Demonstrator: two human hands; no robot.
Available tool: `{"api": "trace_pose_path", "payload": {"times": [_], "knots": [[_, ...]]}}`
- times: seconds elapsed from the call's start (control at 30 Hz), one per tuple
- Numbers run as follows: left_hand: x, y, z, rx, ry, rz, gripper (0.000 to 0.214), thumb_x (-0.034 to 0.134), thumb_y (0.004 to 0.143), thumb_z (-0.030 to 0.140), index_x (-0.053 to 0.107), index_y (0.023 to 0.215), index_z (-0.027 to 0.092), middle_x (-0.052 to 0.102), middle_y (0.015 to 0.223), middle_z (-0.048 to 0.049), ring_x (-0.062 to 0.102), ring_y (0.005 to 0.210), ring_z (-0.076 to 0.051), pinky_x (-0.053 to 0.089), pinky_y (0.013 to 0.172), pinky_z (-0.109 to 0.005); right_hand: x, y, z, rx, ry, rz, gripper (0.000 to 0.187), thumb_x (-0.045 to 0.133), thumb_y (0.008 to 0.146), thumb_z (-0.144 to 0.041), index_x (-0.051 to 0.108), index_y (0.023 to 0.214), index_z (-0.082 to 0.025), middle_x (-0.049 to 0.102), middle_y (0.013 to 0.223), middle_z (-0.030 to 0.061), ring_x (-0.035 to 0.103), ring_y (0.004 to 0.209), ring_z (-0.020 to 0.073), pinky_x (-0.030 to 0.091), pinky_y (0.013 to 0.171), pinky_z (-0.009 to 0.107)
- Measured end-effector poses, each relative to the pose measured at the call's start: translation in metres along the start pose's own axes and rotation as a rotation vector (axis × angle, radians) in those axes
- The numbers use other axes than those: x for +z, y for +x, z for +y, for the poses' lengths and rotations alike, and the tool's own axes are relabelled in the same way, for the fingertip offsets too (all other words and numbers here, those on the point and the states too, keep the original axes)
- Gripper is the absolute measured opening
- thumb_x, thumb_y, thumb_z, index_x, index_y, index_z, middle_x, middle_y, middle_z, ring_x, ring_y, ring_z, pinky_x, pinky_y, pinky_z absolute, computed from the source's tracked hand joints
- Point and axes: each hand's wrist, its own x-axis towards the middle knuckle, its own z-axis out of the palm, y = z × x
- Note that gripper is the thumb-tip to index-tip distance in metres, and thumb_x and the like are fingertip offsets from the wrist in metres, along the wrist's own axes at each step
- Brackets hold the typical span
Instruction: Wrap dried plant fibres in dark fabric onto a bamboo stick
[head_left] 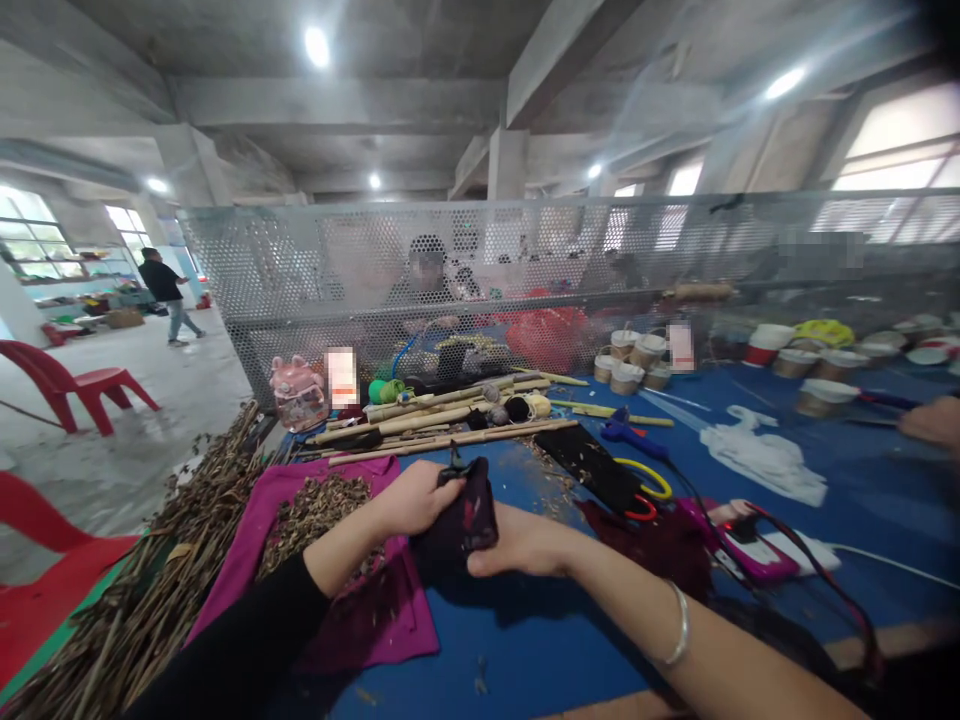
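A dark purple, nearly black cloth piece (459, 525) with a small reddish mark is held up between my two hands over the blue table. My left hand (421, 496) is closed on its upper left edge, and a bit of something greenish sticks up by the fingers. My right hand (521, 542) grips the lower right side, its fingers partly hidden behind the fabric. Just left of the cloth piece, a magenta cloth (409, 610) lies spread with a heap of dried brown plant bits (319, 515) on it.
Bundled dry stalks (150, 590) lie at the left, beside red chairs (82, 385). Sticks and yarn balls (517, 408) lie ahead, before a perforated metal screen (360, 270). At right are a yellow-handled tool (649, 478), a blue glue gun (634, 435), paper cups (626, 375) and white plastic (761, 455).
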Motion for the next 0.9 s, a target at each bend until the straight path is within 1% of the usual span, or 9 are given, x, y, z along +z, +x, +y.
{"api": "trace_pose_path", "payload": {"times": [0.1, 0.2, 0.3, 0.4, 0.5, 0.63, 0.73, 0.8, 0.9], "knots": [[0.000, -0.011, 0.009, 0.030, 0.105, -0.104, 0.032, 0.036, 0.084, 0.027, 0.051, 0.059, 0.014, 0.044, 0.055, 0.0027, 0.036, 0.054, -0.010, 0.032, 0.051, -0.019, 0.025, -0.001, -0.004, -0.125, -0.129, 0.119, 0.072, 0.076, 0.056, -0.046, 0.050, 0.115, -0.014, 0.061, 0.100, 0.0066, 0.054, 0.088, 0.0196, 0.045, 0.077, 0.032], [0.010, -0.018, 0.008, 0.001, 0.063, -0.057, 0.035, 0.032, 0.088, 0.033, 0.050, 0.064, 0.014, 0.048, 0.059, 0.0024, 0.039, 0.056, -0.010, 0.033, 0.053, -0.019, 0.038, -0.002, 0.000, -0.172, -0.099, 0.251, 0.065, 0.061, 0.073, -0.050, 0.043, 0.122, -0.013, 0.060, 0.105, 0.0094, 0.056, 0.089, 0.0204, 0.047, 0.075, 0.033], [0.023, -0.019, 0.002, -0.025, 0.046, 0.115, 0.038, 0.026, 0.091, 0.036, 0.051, 0.072, 0.015, 0.055, 0.067, -0.0007, 0.044, 0.060, -0.012, 0.036, 0.057, -0.021, 0.033, -0.003, 0.007, -0.252, -0.270, 0.440, 0.044, 0.038, 0.089, -0.045, 0.048, 0.120, -0.015, 0.058, 0.108, 0.0106, 0.054, 0.098, 0.0204, 0.044, 0.086, 0.036], [0.036, -0.016, -0.006, -0.009, 0.159, 0.146, 0.035, 0.027, 0.091, 0.035, 0.053, 0.078, 0.016, 0.061, 0.073, -0.0047, 0.052, 0.064, -0.015, 0.039, 0.061, -0.023, 0.016, -0.004, 0.012, -0.322, -0.678, 0.565, 0.034, 0.037, 0.090, -0.038, 0.058, 0.104, -0.015, 0.059, 0.104, 0.0125, 0.053, 0.100, 0.0217, 0.041, 0.089, 0.038], [0.049, -0.013, -0.015, -0.058, 0.271, 0.138, 0.033, 0.027, 0.091, 0.033, 0.055, 0.082, 0.017, 0.064, 0.078, -0.0077, 0.059, 0.071, -0.019, 0.041, 0.066, -0.026, 0.005, -0.004, 0.018, -0.300, -0.854, 0.458, 0.034, 0.033, 0.092, -0.034, 0.060, 0.094, -0.014, 0.064, 0.090, 0.0121, 0.059, 0.085, 0.0209, 0.045, 0.077, 0.033], [0.060, -0.008, -0.020, -0.087, 0.267, 0.142, 0.037, 0.034, 0.087, 0.047, 0.052, 0.097, 0.015, 0.066, 0.088, -0.0104, 0.062, 0.081, -0.023, 0.043, 0.071, -0.029, 0.004, 0.000, 0.032, -0.245, -0.558, 0.515, 0.030, 0.032, 0.091, -0.029, 0.057, 0.099, -0.015, 0.066, 0.093, 0.0098, 0.061, 0.084, 0.0203, 0.046, 0.074, 0.031], [0.059, -0.003, -0.013, -0.044, 0.275, 0.049, 0.056, 0.052, 0.070, 0.064, 0.054, 0.102, 0.017, 0.067, 0.091, -0.0094, 0.063, 0.082, -0.027, 0.044, 0.069, -0.030, 0.001, 0.006, 0.032, -0.183, -0.391, 0.534, 0.021, 0.039, 0.083, -0.018, 0.055, 0.098, -0.015, 0.066, 0.094, 0.0077, 0.060, 0.089, 0.0195, 0.045, 0.076, 0.030], [0.056, 0.000, -0.007, -0.075, 0.274, -0.027, 0.060, 0.061, 0.058, 0.067, 0.060, 0.094, 0.018, 0.068, 0.086, -0.0071, 0.063, 0.077, -0.026, 0.044, 0.064, -0.028, -0.002, 0.011, 0.021, -0.119, -0.499, 0.457, 0.021, 0.042, 0.075, -0.010, 0.054, 0.092, -0.015, 0.067, 0.088, 0.0065, 0.061, 0.083, 0.0187, 0.045, 0.069, 0.027], [0.055, 0.001, -0.005, -0.101, 0.231, -0.073, 0.041, 0.064, 0.061, 0.055, 0.065, 0.077, 0.017, 0.068, 0.074, -0.0031, 0.060, 0.065, -0.019, 0.041, 0.057, -0.023, -0.002, 0.014, -0.009, -0.074, -0.950, 0.289, 0.020, 0.043, 0.071, -0.009, 0.054, 0.087, -0.016, 0.067, 0.076, 0.0073, 0.061, 0.067, 0.0198, 0.037, 0.053, 0.025]]}}
